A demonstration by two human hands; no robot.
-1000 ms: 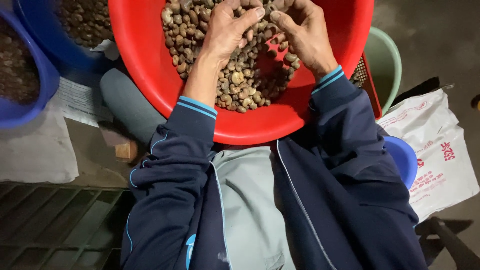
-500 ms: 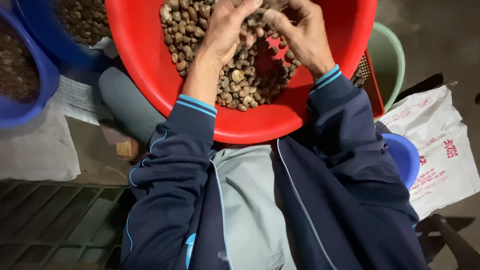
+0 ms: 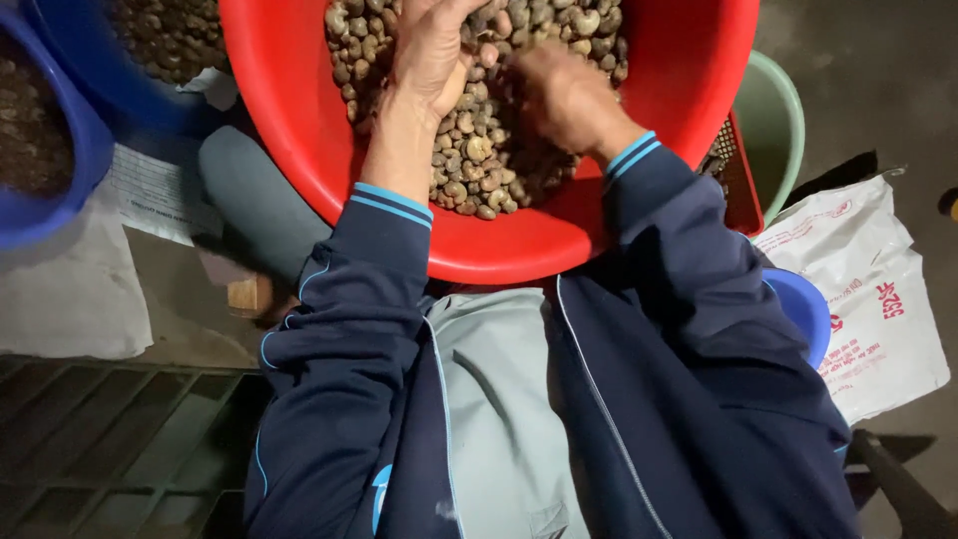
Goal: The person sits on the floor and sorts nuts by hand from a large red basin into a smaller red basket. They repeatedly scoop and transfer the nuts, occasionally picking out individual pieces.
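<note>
— Both hands have slid further left in the red basin (image 3: pixel 299 130) since a second ago.
— Yes; left hand (image 3: pixel 431 55) lies loose on the nuts (image 3: pixel 477 150), right hand (image 3: pixel 564 95) blurred, fingers' grip unclear.

The red basin (image 3: pixel 299 120) is seen to be smooth, glossy plastic, and it's filled with dull, rough-shelled brown nuts (image 3: pixel 479 150), pretty matt all over. The blue tubs (image 3: pixel 60 200) and the pale green one (image 3: pixel 783 130) are made of the same sort of plastic, just less shiny. The navy jacket sleeves (image 3: pixel 339 329) are seen as soft matt cloth, and the white sack (image 3: pixel 878 299) looks like woven plastic, slightly crinkled.
</note>
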